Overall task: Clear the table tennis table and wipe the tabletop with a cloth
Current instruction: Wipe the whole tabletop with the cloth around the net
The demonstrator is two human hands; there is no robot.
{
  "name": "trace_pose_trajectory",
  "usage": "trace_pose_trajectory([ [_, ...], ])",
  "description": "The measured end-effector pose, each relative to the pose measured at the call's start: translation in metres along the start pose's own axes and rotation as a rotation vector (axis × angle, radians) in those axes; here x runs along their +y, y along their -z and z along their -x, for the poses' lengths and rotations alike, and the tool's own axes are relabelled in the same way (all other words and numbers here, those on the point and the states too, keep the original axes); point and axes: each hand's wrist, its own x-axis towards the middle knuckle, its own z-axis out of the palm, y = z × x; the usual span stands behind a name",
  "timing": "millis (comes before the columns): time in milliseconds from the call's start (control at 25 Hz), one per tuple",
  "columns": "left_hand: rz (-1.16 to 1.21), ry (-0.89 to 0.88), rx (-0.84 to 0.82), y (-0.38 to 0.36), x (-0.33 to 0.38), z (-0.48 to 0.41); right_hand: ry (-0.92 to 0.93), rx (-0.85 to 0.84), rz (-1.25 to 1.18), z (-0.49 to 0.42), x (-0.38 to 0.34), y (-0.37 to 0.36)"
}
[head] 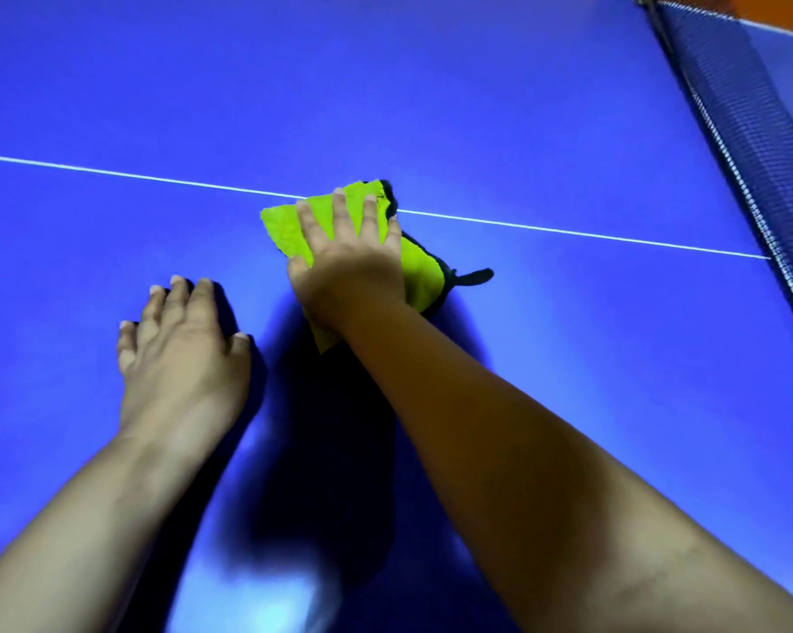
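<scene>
Blue tabletop fills the view, crossed by one white line that runs from the left edge across to the net. Two bare hands are on the surface. The left hand lies well short of the white line, palm down on bare blue, its fingers straight and a little spread, holding nothing. The right hand reaches up to the line, palm down with fingers straight and fanned, pressing flat on the single cloth rather than gripping it. Its fingertips lie about at the line. The cloth is lime green with a black edge. Its far corner crosses the white line, while the rest lies bunched on the near side under the hand. One black tab sticks out to the right, just short of the line. One net of dark blue mesh stands where the white line ends, well apart from the cloth.
</scene>
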Motion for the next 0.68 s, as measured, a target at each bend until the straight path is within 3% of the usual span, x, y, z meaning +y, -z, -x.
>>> trace_pose_trajectory([
  [320, 0.017, 0.023, -0.037, -0.012, 0.055, 0.058, 0.197, -0.007, -0.082, 0.080, 0.033, 0.014],
  [440, -0.014, -0.014, -0.076, -0.018, 0.096, 0.073, 0.140, -0.023, -0.082, 0.094, 0.092, 0.020],
  [680, -0.018, -0.258, -0.139, -0.070, 0.231, 0.106, -0.077, -0.084, -0.076, 0.125, 0.283, 0.048],
])
